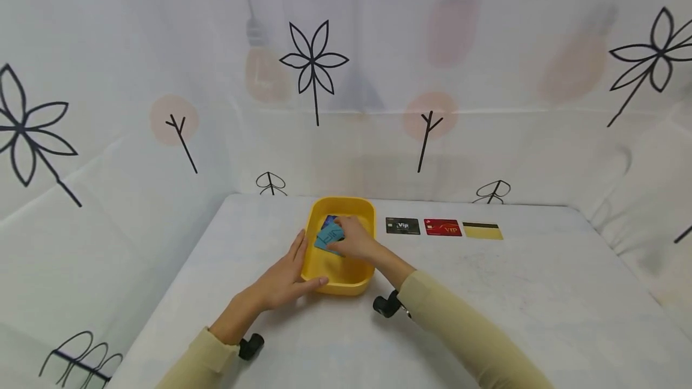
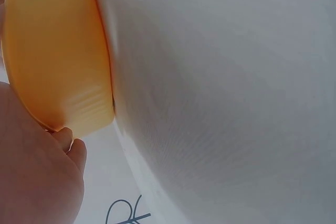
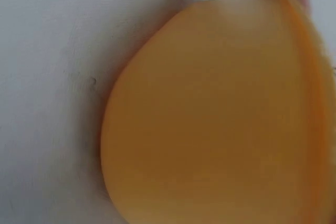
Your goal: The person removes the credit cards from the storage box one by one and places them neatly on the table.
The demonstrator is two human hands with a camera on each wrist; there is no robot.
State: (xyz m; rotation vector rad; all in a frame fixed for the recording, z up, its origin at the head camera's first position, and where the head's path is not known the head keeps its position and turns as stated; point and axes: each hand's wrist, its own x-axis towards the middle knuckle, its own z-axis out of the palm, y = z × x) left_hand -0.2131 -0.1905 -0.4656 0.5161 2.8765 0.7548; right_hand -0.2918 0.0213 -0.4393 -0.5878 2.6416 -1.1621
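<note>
A yellow tray [image 1: 337, 288] stands on the white table, with a few cards inside. My right hand [image 1: 354, 239] reaches in from the right and pinches a light blue card [image 1: 330, 233] over the tray's floor. Another light blue edge and a dark blue card [image 1: 328, 220] show beside it, partly covered. My left hand [image 1: 283, 278] lies along the tray's left side, fingers straight against the wall and thumb at the front rim. The left wrist view shows its fingertips [image 2: 73, 148] at the tray's edge. In the right wrist view the tray wall [image 3: 210, 108] hides the right hand's grip.
Right of the tray, a black card [image 1: 402, 226], a red card [image 1: 443, 227] and a gold card [image 1: 483, 230] lie in a row on the table [image 1: 486, 305]. A patterned white cloth [image 1: 367, 155] hangs behind and at both sides.
</note>
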